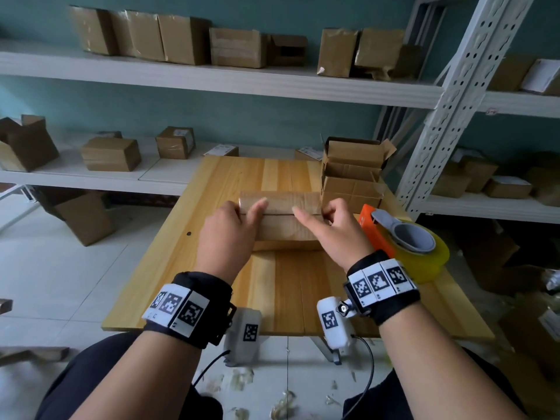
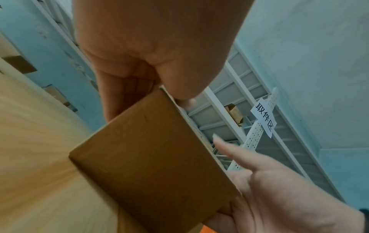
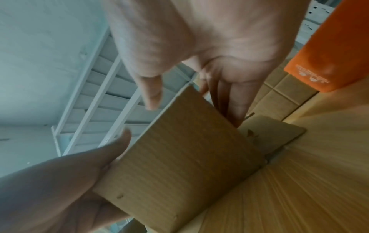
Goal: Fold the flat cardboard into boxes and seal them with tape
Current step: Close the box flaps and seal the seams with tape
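White metal shelving [image 1: 212, 77] lines the teal wall ahead of you, stocked with sealed and half-open cardboard cartons [image 1: 185, 37] on two levels; more cartons sit on the tiled floor [image 1: 60, 268] to either side. Your wooden bench [image 1: 288, 286] stands in front of it, pale planks running away from you. At mid-bench: one cardboard box [image 1: 281, 219], partly formed, its near wall upright and its top flaps not yet flat. Your left hand [image 1: 227, 231] grips the box's left end, thumb laid along the top edge, fingers curled down over the far side; the left wrist view shows the thumb pressing the corner of the brown panel [image 2: 151, 157]. Your right hand [image 1: 336, 228] holds the right end, forefinger extended across the top toward the left hand, remaining fingers bent round the right-hand edge; in the right wrist view those fingers [image 3: 235, 97] go down behind the panel while the thumb hangs just clear of it. Behind the box, at the bench's far right corner: a stack of open boxes [image 1: 351, 174], flaps up, the lowest one touching or nearly touching the box you hold. Right of your right hand: an orange tape dispenser [image 1: 378, 234] with a grey handle, loaded with a yellowish clear tape roll [image 1: 430, 262], resting on the bench near its right edge. Below the bench edge: scraps of tape litter the floor.
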### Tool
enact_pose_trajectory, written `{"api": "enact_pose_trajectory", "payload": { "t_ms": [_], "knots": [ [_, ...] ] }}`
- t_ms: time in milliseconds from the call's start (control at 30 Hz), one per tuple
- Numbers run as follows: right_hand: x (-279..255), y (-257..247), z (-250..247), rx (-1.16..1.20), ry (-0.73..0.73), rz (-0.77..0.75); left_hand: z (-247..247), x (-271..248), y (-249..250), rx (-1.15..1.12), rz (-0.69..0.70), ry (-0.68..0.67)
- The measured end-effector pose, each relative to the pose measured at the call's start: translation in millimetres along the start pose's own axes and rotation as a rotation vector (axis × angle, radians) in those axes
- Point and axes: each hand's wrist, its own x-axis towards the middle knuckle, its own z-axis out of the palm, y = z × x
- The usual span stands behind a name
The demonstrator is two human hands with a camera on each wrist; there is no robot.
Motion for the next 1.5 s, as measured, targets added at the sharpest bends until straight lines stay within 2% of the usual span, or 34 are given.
{"api": "enact_pose_trajectory", "payload": {
  "t_ms": [200,367,500,600,733,900,1000,1067,1200,1400,1500],
  "knots": [
    [0,-2,-1,-0.085,0.023,-0.070,-5,1,-1,0.056,-0.026,-0.030],
    [0,2,-3,-0.035,0.022,-0.158,-7,2,-6,-0.049,0.019,-0.035],
    [2,6,-15,-0.036,-0.054,-0.231,-8,1,-7,-0.110,0.039,-0.059],
    [-2,8,-20,-0.054,-0.098,-0.206,-9,2,-7,-0.107,0.023,-0.084],
    [-5,8,-20,-0.065,-0.082,-0.132,-10,2,-8,-0.066,0.017,-0.127],
    [-2,8,-20,-0.054,-0.054,-0.204,-5,1,-5,-0.023,0.085,-0.058],
    [2,11,-23,-0.033,-0.056,-0.251,-6,4,-6,-0.059,0.112,-0.087],
    [6,17,-24,0.025,-0.071,-0.223,-8,7,-9,-0.129,0.131,-0.148],
    [11,25,-27,0.201,-0.100,-0.083,-9,6,-12,-0.279,0.063,-0.193],
    [8,25,-27,0.025,-0.067,-0.042,-7,3,-17,-0.178,0.079,-0.271],
    [13,30,-24,0.264,-0.105,-0.007,-6,4,-14,-0.137,0.054,-0.255]
  ]
}}
